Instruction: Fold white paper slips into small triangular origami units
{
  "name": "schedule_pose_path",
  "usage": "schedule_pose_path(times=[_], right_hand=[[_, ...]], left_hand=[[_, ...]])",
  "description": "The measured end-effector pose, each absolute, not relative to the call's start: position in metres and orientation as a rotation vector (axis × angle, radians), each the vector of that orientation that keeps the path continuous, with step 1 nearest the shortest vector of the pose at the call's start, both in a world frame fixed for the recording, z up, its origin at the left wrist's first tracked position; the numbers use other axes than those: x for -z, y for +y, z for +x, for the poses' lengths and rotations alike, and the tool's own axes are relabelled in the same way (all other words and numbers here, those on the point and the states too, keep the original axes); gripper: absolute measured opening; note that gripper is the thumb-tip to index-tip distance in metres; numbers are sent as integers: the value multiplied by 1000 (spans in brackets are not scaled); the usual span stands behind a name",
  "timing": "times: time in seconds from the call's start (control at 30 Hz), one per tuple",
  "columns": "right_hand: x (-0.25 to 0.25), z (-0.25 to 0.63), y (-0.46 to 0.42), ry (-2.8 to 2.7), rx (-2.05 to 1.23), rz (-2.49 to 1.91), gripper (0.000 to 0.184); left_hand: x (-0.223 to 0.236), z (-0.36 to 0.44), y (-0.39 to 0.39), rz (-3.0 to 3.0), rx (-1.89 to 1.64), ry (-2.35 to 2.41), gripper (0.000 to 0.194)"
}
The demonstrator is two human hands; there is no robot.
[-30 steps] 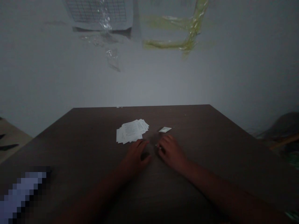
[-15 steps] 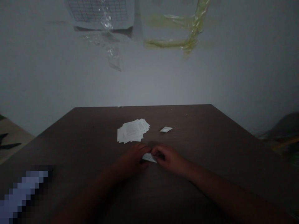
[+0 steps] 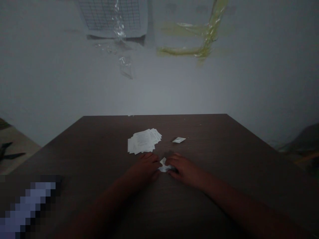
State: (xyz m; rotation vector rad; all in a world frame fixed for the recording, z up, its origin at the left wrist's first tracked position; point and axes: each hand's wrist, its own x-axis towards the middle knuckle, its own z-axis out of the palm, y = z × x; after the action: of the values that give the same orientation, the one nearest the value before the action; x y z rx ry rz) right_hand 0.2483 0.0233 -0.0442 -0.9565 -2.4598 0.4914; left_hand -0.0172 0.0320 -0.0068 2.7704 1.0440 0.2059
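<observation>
A small folded piece of paper (image 3: 163,168) lies between my two hands near the middle of the dark table. My left hand (image 3: 147,166) grips its left edge, fingers bent and close together. From the other side, my right hand (image 3: 180,167) pinches its right part, with the thumb below and the fingers above. One pale flap of the paper stands up between the hands. Just beyond my left hand lies a loose, fanned pile of printed paper sheets (image 3: 143,141). Beyond my right hand rests a small folded paper (image 3: 179,140), shaped like a diamond.
The brown table (image 3: 99,132) meets a grey wall (image 3: 159,89). A gridded sheet (image 3: 112,16) and yellowish tape (image 3: 179,51) are stuck on the wall. A blurred-out bluish object (image 3: 30,205) occupies the table's near left corner.
My hands have moved slightly apart, and the paper between them now shows a raised flap. The view has shifted a little; the pile and the folded diamond stay put on the table.
</observation>
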Motion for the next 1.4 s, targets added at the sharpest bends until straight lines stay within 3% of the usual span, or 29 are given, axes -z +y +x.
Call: schedule_pose_path(times=[0.1, 0.23, 0.5, 0.7, 0.93, 1.4], right_hand=[[44, 247, 23, -2465, -430, -974, 23], [49, 243, 26, -2458, -377, -977, 8], [62, 252, 44, -2178, -413, -1151, 13], [48, 249, 35, -2130, -184, -1150, 6], [32, 234, 10, -2564, -122, -888, 26], [36, 239, 16, -2610, -343, -905, 52]], left_hand=[[9, -13, 34, 2779, -211, 1068, 19], [12, -9, 38, 2716, -255, 1123, 19], [15, -13, 43, 2582, -336, 1205, 13], [18, -10, 42, 2480, -419, 1330, 15], [20, -10, 41, 2421, -463, 1353, 13], [16, -22, 43, 2392, -526, 1193, 14]])
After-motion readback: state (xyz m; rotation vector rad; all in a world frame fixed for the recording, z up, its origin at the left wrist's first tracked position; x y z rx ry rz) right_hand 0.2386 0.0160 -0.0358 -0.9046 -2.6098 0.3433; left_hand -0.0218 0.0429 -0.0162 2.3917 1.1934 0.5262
